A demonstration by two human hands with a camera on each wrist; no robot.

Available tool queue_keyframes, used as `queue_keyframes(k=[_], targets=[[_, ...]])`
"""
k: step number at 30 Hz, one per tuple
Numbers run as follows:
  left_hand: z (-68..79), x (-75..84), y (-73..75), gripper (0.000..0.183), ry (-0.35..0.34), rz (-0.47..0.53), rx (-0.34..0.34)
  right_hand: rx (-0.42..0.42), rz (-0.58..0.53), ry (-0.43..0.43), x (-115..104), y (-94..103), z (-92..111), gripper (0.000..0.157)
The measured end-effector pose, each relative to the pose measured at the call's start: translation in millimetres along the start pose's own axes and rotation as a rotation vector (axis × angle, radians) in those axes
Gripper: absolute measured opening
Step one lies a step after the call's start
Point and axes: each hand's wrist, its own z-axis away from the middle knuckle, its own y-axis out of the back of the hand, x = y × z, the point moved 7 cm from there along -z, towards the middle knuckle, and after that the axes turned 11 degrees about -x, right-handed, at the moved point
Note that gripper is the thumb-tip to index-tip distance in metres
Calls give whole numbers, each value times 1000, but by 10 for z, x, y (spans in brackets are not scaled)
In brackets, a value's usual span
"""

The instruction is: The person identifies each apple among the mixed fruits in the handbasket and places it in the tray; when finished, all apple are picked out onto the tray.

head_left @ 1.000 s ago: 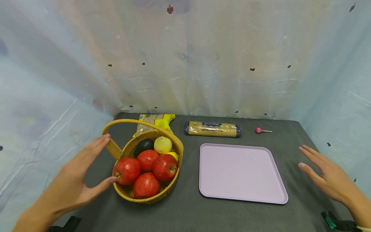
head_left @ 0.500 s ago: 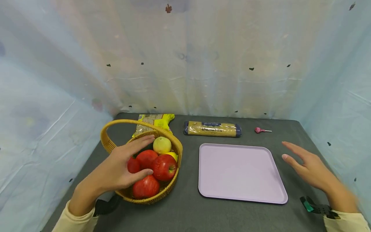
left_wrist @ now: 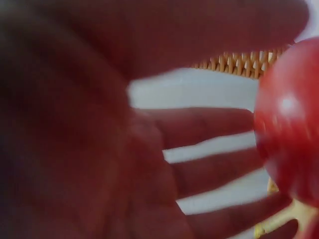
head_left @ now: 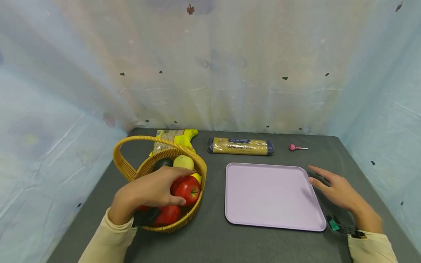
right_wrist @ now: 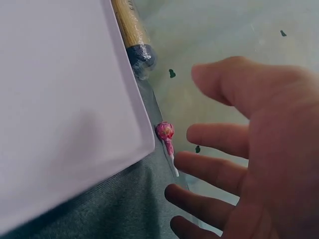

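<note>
My left hand (head_left: 152, 188) reaches over a yellow wicker basket (head_left: 203, 175) of fruit, thumb and fingers spread at the left side of a red apple (head_left: 189, 190). Seen from the left wrist, the same apple (left_wrist: 291, 119) lies at the fingertips; whether they touch it I cannot tell. Another red apple (head_left: 167, 215) shows below the hand, which covers part of the fruit. At the right edge of a pale lilac tray (head_left: 273, 197), my right hand (head_left: 338, 191) hovers with loosely spread fingers and holds nothing.
Behind the hand in the basket are a dark green fruit (head_left: 162, 163), a pale yellow-green fruit (head_left: 183, 162) and something yellow (head_left: 197, 177). A yellow bag (head_left: 185, 138), a spaghetti pack (head_left: 241, 146) and a lollipop (head_left: 292, 147) lie along the back. The basket's handle (head_left: 121, 160) arches at left.
My left hand has moved right, from the basket's left side across the fruit to the red apple. My right hand has come left to the tray's edge.
</note>
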Motion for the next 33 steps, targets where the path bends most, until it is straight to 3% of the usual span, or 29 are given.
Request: queue_keyframes(k=[7, 16, 24, 33], targets=[[-92, 38, -53, 76, -17, 14, -38, -71, -40, -4, 65, -106, -67, 68], [-155, 78, -97, 80, -41, -4, -37, -57, -29, 45, 110, -193, -20, 67], [-171, 96, -124, 81, -34, -72, -16, -44, -14, 76, 124, -230, -27, 68], [-188, 116, -133, 82, -22, -83, -26, -42, -27, 87, 147, -246, -26, 66]])
